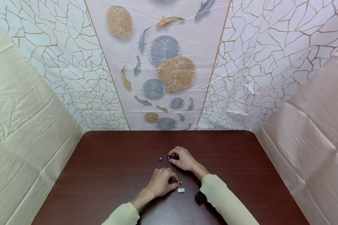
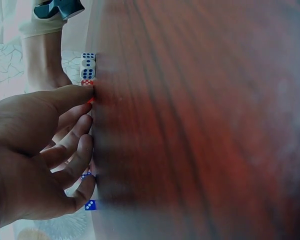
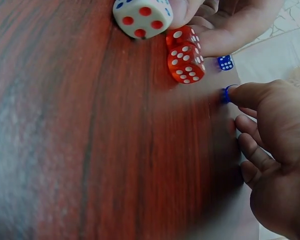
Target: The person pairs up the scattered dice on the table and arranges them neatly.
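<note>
My right hand [image 1: 184, 159] pinches a translucent blue die [image 1: 168, 158] between thumb and forefinger, low at the tabletop. Just left of it lies a second blue die [image 1: 160, 159], apart from the fingers. Nearer to me, my left hand [image 1: 161, 182] has its thumb and forefinger around the left one of two red dice [image 3: 186, 63], which sit side by side. A pair of white dice [image 1: 181, 190] with coloured pips lies in front of the red pair, close to the left thumb. In the left wrist view the fingers partly cover the red dice.
The dark reddish wooden table [image 1: 101, 175] runs back to a patterned cloth [image 1: 157, 103], with pale cloth at both sides. A dark device [image 2: 60, 9] sits at the right sleeve.
</note>
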`<move>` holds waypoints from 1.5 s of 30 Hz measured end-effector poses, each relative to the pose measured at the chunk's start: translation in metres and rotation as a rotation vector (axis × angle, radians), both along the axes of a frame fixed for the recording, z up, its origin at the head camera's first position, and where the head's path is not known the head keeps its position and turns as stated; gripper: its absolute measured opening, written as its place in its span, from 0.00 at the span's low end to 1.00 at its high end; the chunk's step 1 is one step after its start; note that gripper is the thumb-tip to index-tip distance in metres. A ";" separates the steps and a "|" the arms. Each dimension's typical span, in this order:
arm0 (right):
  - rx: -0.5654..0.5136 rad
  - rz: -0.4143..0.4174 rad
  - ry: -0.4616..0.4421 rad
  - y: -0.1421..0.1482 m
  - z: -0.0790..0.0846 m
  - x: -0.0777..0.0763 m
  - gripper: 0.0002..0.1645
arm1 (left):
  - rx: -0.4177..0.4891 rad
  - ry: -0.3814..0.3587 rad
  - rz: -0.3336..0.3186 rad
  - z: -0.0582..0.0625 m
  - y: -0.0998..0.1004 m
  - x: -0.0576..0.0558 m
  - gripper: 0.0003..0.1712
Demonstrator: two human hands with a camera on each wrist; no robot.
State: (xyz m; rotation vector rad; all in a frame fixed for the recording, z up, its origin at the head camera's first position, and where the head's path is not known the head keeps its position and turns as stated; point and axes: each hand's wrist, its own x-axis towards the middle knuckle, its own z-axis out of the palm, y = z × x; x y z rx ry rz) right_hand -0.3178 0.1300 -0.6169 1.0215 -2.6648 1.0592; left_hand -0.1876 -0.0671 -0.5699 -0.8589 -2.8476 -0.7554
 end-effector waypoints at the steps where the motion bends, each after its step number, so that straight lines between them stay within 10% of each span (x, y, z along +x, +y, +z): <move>1: 0.010 -0.012 -0.014 -0.003 0.008 0.004 0.11 | 0.000 -0.001 0.001 0.000 0.000 0.000 0.06; 9: 0.124 -0.077 -0.102 -0.014 0.042 0.026 0.09 | -0.001 0.007 0.004 0.001 0.000 0.001 0.06; 45: 0.043 -0.059 -0.176 0.015 0.048 0.048 0.04 | -0.001 0.046 -0.009 -0.001 -0.001 0.000 0.06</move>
